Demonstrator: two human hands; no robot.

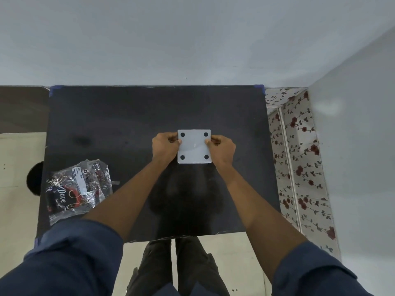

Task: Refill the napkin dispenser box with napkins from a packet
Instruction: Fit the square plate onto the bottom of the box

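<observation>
Both hands, the left hand (165, 147) at 9 o'clock and the right hand (221, 148) at 3 o'clock, pinch the white napkin box (194, 147) mid-table; it looks light, hard and smooth, so hold its side edges

Box (194, 146) on counter (128, 116) right of centre, a hand at each side; packet (78, 189) near-left, well apart.

Square black matte tabletop (128, 124) set against a plain pale grey wall (192, 39). Cream tiled floor (19, 159) left; rose-patterned white covering (299, 157) right.
</observation>
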